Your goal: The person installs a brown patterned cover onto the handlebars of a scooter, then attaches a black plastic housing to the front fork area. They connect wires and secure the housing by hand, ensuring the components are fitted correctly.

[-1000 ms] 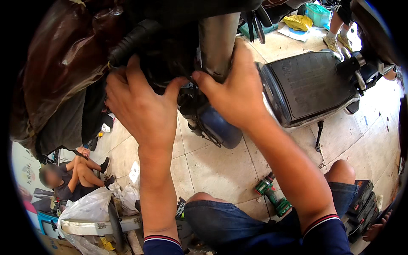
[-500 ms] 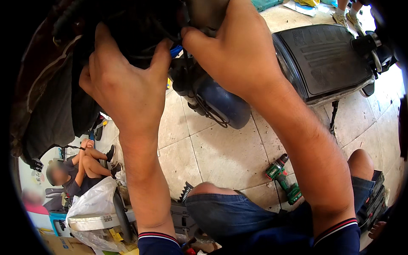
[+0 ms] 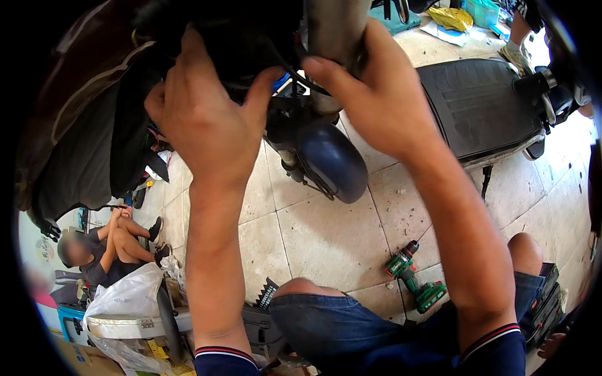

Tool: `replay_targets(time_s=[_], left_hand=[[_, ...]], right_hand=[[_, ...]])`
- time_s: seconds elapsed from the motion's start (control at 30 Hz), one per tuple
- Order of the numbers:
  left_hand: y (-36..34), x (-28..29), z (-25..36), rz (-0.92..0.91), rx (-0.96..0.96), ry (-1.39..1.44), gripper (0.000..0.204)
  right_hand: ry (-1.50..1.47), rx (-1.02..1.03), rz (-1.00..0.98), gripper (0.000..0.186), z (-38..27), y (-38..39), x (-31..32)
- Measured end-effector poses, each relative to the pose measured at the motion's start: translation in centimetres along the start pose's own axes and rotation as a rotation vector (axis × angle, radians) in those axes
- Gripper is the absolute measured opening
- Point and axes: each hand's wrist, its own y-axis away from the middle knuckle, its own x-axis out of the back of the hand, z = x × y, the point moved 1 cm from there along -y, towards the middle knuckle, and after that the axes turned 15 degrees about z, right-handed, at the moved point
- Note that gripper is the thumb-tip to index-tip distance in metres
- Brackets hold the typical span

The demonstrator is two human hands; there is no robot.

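Observation:
Both my hands are raised to the underside of a dark scooter front. My left hand (image 3: 210,125) curves around a dark part among black cables, thumb spread from the fingers; its fingertips sink into shadow, so what it grips is unclear. Beside it, my right hand (image 3: 385,94) is closed around a grey metal tube (image 3: 337,31), its thumb against a thin black cable (image 3: 295,70) and its other fingers mostly behind the tube. Below the hands is a dark blue rounded mudguard (image 3: 332,161). A bit of bright blue shows near my left thumb.
A black ribbed footboard (image 3: 480,103) extends to the right. On the tiled floor lies a green cordless drill (image 3: 415,279), near my knees. A grey toolbox (image 3: 258,329) stands by my left knee. At left, a person (image 3: 103,250) sits behind a white case (image 3: 135,327).
Both hands have shifted right and slightly lower in the picture. More of the metal tube shows above my right hand. The view has moved a little too.

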Motion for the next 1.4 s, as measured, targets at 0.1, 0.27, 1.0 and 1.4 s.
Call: replay_targets(time_s=[0.1, 0.27, 1.0, 1.4], left_hand=[[0.2, 0.0, -0.2, 0.002, -0.003, 0.015, 0.090], [0.2, 0.1, -0.2, -0.018, 0.018, 0.033, 0.092], [0.1, 0.1, -0.5, 0.031, -0.003, 0.105, 0.087], [0.0, 0.4, -0.5, -0.018, 0.040, 0.081, 0.087]], right_hand=[[-0.037, -0.024, -0.150, 0.056, -0.6, 0.4, 1.9], [0.074, 0.020, -0.195, 0.064, -1.9, 0.6, 2.2], [0.462, 0.373, 0.356, 0.111, 0.3, 3.0, -3.9], [0.430, 0.582, 0.332, 0.082, -1.7, 3.5, 0.1]])
